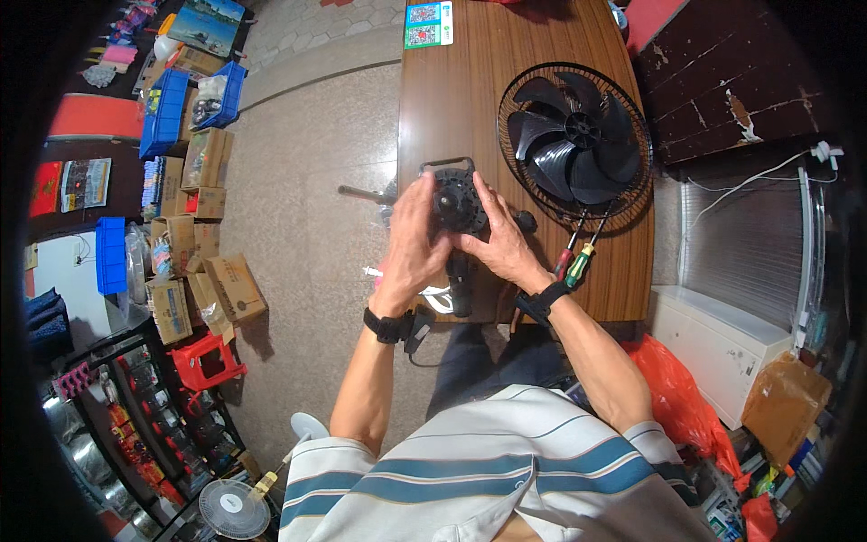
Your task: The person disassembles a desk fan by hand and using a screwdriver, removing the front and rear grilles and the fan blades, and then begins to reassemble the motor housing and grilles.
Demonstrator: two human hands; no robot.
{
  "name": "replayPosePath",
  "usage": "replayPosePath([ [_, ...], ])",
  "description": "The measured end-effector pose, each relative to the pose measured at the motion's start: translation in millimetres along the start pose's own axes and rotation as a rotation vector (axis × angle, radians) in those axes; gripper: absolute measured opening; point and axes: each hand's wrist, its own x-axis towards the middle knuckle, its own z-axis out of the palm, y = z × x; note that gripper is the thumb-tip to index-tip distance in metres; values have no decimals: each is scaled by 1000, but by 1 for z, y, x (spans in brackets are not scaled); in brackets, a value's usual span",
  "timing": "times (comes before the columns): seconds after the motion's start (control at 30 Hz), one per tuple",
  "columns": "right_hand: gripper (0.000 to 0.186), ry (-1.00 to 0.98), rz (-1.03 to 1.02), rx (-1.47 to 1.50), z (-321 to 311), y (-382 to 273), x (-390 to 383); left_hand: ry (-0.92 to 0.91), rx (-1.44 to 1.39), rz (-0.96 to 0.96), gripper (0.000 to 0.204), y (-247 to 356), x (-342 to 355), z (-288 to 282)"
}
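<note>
At the table's left edge, my left hand (pixel 417 237) and my right hand (pixel 499 237) are closed around the two sides of a black fan motor head (pixel 458 203). Its round face with a central shaft points up, and a loop-shaped handle shows at its far side. A black neck (pixel 461 285) extends from it toward me. To its right is a small black knob (pixel 525 220). Farther right lies a black fan blade (pixel 582 131) inside a round wire guard (pixel 512 99). Against the guard's near rim rest a red-handled screwdriver (pixel 564 263) and a green-and-yellow screwdriver (pixel 580 266).
The wooden table (pixel 452 108) has a printed card (pixel 428 24) at its far left corner. A rod (pixel 361 192) juts past its left edge. Cardboard boxes (pixel 233 287), blue bins (pixel 163 113) and a red stool (pixel 206 359) line the left; a white cabinet (pixel 713 348) stands right.
</note>
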Motion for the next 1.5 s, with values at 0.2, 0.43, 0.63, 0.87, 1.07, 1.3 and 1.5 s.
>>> replayPosePath([
  [0.2, 112, -3, 23, 14, 0, -7, -2, 64, -64, -284, 49, -10, -4, -22],
  [0.43, 112, 6, -38, -1, 1, -3, 1, -170, 79, 70, 81, -7, 11, 3],
  [0.63, 112, 23, -43, -2, 0, -3, -1, -11, 86, -11, 62, 6, 18, -2],
  [0.87, 112, 16, -6, -47, 0, -5, -1, 45, 5, -54, 51, 36, -2, -25],
  [1.07, 100, 7, 41, -92, -11, -24, -14, 290, -385, -321, 41, 49, -30, -40],
  [1.3, 40, -41, 332, 82, -57, 1, -116, -323, -233, -278, 44, 76, -94, 20],
  [1.5, 41, 94, 628, 101, -105, 65, -180, -369, -127, -272, 39, 71, -115, 108],
])
